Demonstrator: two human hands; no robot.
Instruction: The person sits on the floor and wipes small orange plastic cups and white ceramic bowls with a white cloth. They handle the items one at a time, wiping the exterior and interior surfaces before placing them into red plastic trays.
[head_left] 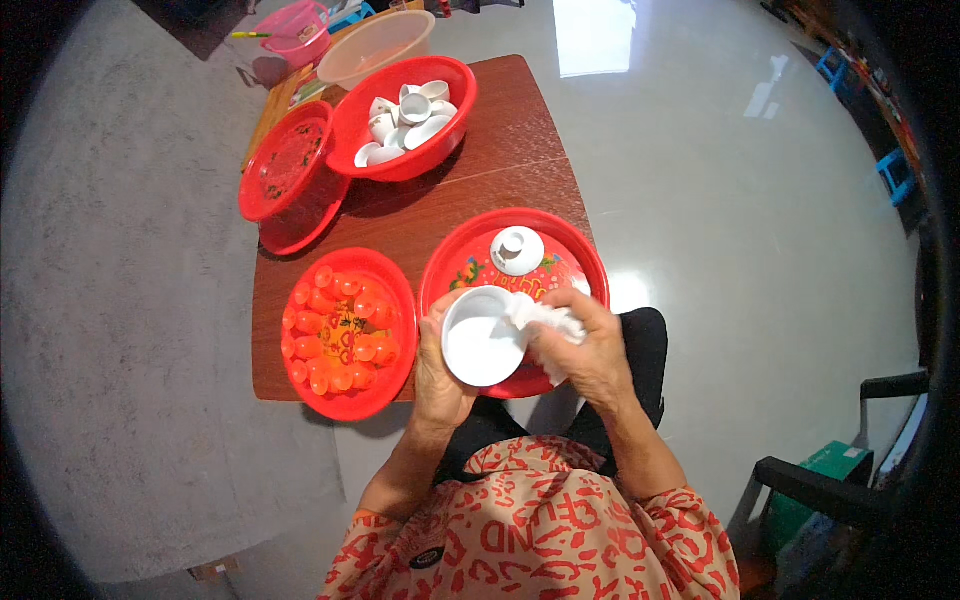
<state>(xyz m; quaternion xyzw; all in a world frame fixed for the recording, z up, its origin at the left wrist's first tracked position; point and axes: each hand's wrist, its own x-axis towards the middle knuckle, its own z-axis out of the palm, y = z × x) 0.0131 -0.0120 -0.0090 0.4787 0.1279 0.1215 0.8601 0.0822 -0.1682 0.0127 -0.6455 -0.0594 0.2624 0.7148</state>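
A white bowl (485, 338) is tipped toward me, its inside facing up, over the near part of a red tray (436, 262). My left hand (441, 372) grips its left side. In my right hand (590, 345) is a crumpled white cloth (545, 318), pressed against the bowl's right rim; part of it hangs below my fingers. Beyond the bowl, a white lid with a round knob (517, 250) lies on the patterned tray. Something white shows at the tray's right side, partly hidden behind my right hand.
Left on the brown table (500, 150) is a red tray (395, 392) of small orange cups (365, 348). Farther back stand a red basin (455, 75) of white cups and bowls (415, 108), another red basin (262, 150) and a pale translucent basin (375, 45). A black-armed chair (815, 487) stands right.
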